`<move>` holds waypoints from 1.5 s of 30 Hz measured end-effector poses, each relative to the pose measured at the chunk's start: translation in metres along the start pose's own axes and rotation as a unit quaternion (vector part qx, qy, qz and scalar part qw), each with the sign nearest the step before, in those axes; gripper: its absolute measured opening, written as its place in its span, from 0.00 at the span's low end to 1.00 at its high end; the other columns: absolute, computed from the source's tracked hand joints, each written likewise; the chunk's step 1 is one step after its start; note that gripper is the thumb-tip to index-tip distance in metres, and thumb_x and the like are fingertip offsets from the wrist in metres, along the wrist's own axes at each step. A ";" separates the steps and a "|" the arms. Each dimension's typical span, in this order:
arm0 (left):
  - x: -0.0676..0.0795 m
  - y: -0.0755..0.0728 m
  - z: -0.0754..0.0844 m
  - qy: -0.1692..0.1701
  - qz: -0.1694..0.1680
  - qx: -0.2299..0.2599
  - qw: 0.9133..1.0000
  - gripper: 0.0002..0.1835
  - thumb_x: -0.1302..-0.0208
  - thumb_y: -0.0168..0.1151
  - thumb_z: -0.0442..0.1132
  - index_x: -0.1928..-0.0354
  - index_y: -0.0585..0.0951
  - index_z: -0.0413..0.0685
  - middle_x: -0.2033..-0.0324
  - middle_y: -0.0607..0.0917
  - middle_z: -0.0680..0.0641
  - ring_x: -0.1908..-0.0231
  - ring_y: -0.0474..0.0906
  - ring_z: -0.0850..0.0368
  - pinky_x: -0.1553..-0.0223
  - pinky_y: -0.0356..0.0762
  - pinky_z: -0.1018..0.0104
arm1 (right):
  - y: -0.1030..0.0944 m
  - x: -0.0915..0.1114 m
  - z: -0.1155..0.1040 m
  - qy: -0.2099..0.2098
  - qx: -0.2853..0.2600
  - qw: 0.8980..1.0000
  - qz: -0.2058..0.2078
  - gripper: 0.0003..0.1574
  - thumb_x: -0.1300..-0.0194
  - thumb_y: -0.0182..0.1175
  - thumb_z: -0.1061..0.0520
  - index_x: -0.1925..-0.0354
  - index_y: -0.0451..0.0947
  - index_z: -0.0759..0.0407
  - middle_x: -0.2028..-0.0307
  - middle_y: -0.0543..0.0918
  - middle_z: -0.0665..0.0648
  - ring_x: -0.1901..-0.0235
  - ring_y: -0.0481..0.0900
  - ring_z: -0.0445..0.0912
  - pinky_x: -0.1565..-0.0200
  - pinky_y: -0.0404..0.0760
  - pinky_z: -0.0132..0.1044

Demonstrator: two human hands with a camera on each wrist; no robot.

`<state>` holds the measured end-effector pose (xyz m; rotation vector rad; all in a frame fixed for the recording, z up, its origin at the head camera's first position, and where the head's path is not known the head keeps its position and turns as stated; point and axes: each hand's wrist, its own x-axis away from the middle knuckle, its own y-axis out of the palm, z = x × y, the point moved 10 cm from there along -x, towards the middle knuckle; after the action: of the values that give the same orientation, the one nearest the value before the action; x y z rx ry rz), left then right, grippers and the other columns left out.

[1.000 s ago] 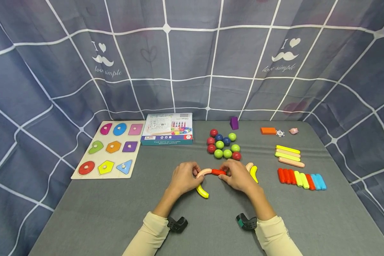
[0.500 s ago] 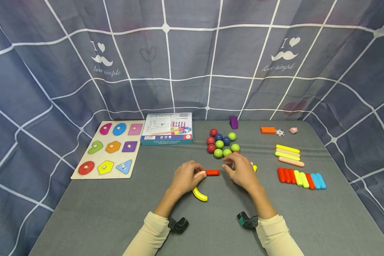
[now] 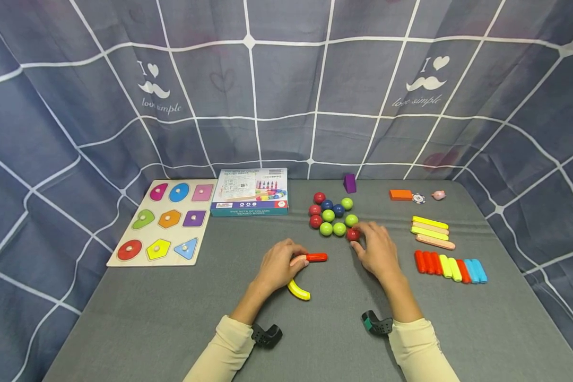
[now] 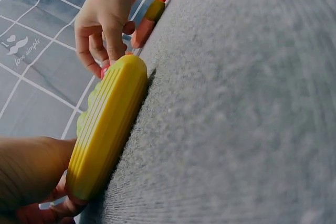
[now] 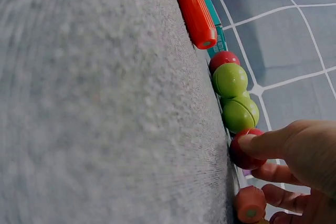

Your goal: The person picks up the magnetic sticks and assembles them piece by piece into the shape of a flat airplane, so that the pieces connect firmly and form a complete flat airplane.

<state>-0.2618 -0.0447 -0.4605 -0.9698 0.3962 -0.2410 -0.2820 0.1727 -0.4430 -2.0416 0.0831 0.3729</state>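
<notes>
My left hand (image 3: 277, 265) pinches a pale curved piece (image 3: 297, 259), mostly covered by the fingers. A ridged red stick (image 3: 317, 257) lies end to end with it, pointing right. Below that hand a yellow curved piece (image 3: 299, 291) extends toward me; its grooved side fills the middle of the left wrist view. My right hand (image 3: 378, 250) grips a red ball (image 3: 353, 234) at the near right corner of a cluster of balls. In the right wrist view the thumb presses on this ball (image 5: 247, 150), and a pale orange piece (image 5: 250, 204) shows under the other fingers.
Red, green and blue balls (image 3: 339, 211) cluster behind the hands, with a purple block (image 3: 349, 183) beyond. Coloured sticks (image 3: 450, 267) lie in rows at right. A shape puzzle board (image 3: 159, 223) and a flat box (image 3: 249, 192) stand at left.
My right hand has let go of the red stick and moved right to the red ball, taking hold of it. The left hand stays on the pale piece; the yellow curved piece has shifted slightly toward me.
</notes>
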 end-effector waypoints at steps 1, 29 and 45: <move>0.000 0.000 0.000 -0.001 0.000 -0.002 1.000 0.10 0.41 0.67 0.49 0.59 0.86 0.59 0.69 0.78 0.57 0.68 0.74 0.61 0.69 0.70 0.64 | 0.000 0.000 0.000 -0.001 -0.001 1.000 -0.002 0.24 0.46 0.70 0.56 0.50 0.77 0.54 0.53 0.79 0.57 0.54 0.73 0.56 0.57 0.71 0.56; -0.001 -0.003 -0.003 -0.012 0.013 0.006 1.000 0.10 0.39 0.66 0.47 0.57 0.85 0.57 0.68 0.77 0.56 0.68 0.71 0.61 0.69 0.68 0.65 | 0.029 0.009 -0.040 -0.086 -0.167 0.971 -0.149 0.15 0.45 0.70 0.54 0.59 0.78 0.51 0.67 0.80 0.47 0.75 0.73 0.43 0.72 0.71 0.35; 0.000 -0.003 -0.003 -0.014 0.007 0.012 1.000 0.11 0.39 0.65 0.47 0.56 0.84 0.57 0.67 0.77 0.56 0.68 0.70 0.61 0.68 0.68 0.65 | -0.024 0.006 0.036 0.039 -0.100 0.992 -0.069 0.16 0.39 0.65 0.53 0.55 0.79 0.60 0.69 0.79 0.53 0.73 0.72 0.46 0.71 0.69 0.38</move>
<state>-0.2632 -0.0485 -0.4601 -0.9446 0.3734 -0.2189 -0.2791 0.2161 -0.4397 -2.2456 -0.0498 0.2221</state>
